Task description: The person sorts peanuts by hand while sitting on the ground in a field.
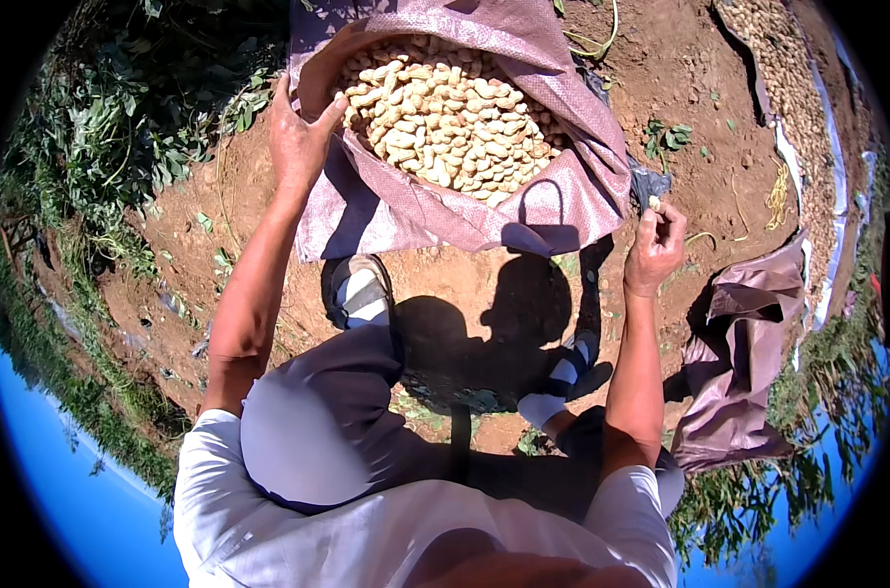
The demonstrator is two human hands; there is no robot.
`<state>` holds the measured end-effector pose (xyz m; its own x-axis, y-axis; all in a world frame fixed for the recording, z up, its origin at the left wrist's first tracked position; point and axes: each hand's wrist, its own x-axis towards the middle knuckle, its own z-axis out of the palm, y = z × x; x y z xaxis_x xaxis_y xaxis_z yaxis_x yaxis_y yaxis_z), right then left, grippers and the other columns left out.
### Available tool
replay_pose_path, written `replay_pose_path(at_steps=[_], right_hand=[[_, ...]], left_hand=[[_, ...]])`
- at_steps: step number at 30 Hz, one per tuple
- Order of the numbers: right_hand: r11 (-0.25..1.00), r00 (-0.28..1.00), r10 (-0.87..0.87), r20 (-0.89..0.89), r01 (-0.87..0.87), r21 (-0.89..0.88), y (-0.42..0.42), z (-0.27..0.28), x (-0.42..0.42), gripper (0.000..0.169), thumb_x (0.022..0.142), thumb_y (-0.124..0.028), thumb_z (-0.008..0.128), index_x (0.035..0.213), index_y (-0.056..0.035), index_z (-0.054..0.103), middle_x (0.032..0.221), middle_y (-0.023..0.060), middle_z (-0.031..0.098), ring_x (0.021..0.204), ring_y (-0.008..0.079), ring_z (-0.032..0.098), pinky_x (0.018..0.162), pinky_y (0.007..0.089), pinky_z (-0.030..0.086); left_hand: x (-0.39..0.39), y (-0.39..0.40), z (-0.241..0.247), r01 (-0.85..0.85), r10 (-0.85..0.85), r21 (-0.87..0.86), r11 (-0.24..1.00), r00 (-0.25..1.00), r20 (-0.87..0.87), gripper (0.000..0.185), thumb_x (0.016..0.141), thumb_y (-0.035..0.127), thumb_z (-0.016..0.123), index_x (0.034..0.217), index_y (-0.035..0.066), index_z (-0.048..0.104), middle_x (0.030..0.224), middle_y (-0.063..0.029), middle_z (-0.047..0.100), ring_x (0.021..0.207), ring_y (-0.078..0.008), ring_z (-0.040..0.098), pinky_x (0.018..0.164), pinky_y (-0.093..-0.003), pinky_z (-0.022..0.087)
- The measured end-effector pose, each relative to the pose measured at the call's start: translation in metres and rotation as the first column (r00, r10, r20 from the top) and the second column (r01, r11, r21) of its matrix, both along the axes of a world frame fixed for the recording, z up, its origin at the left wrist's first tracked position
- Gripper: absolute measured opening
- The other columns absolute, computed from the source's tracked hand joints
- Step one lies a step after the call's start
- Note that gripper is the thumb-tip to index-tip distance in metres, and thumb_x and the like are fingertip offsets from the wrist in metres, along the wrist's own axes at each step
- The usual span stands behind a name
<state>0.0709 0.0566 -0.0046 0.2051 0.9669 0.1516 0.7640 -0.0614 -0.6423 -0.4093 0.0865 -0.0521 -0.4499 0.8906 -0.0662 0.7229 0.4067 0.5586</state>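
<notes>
In front of me a pinkish woven plastic sack (415,213) lies open on the soil, its mouth full of peanuts in their shells (452,121). My left hand (303,140) is at the left rim of the sack, thumb on the inner side near the peanuts and fingers outside, gripping the edge. To the right of the sack, my right hand (657,246) is raised with a small pale piece (654,203), perhaps a peanut, pinched between thumb and fingertips. That hand appears apart from the sack. My shadow falls across the sack's front fold and the ground.
Cut leafy plants (99,140) are heaped at the left. On the right lie an empty-looking crumpled purple-brown sack (739,353), yellow twine (778,195) and a long sheet spread with peanuts (798,95). Dark plastic (647,184) lies beside the full sack. My sandalled feet (360,290) are just before it.
</notes>
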Motion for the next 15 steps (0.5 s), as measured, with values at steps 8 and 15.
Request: replay_pose_path(at_steps=[8, 15], right_hand=[[0.892, 0.903, 0.422, -0.086, -0.430, -0.140, 0.037, 0.025, -0.109, 0.023, 0.091, -0.006, 0.071, 0.113, -0.0046, 0.072, 0.099, 0.0142, 0.072, 0.091, 0.0328, 0.071, 0.083, 0.0406, 0.056], [0.898, 0.974, 0.224, -0.031, -0.218, -0.382, 0.060, -0.053, -0.125, 0.025, 0.085, -0.022, 0.077, 0.102, -0.0035, 0.077, 0.083, 0.0242, 0.072, 0.082, 0.0400, 0.072, 0.076, 0.0458, 0.056]], left_hand=[[0.015, -0.011, 0.009, -0.032, 0.075, -0.139, 0.990, 0.946, 0.316, 0.077, 0.089, 0.029, 0.081, 0.148, -0.001, 0.044, 0.125, -0.0215, 0.069, 0.112, -0.0268, 0.069, 0.099, -0.0382, 0.053], [0.028, -0.018, 0.002, 0.033, -0.019, -0.080, 0.996, 0.983, 0.181, 0.085, 0.084, 0.034, 0.086, 0.146, -0.008, 0.045, 0.138, -0.0266, 0.058, 0.129, -0.0354, 0.057, 0.111, -0.0410, 0.043]])
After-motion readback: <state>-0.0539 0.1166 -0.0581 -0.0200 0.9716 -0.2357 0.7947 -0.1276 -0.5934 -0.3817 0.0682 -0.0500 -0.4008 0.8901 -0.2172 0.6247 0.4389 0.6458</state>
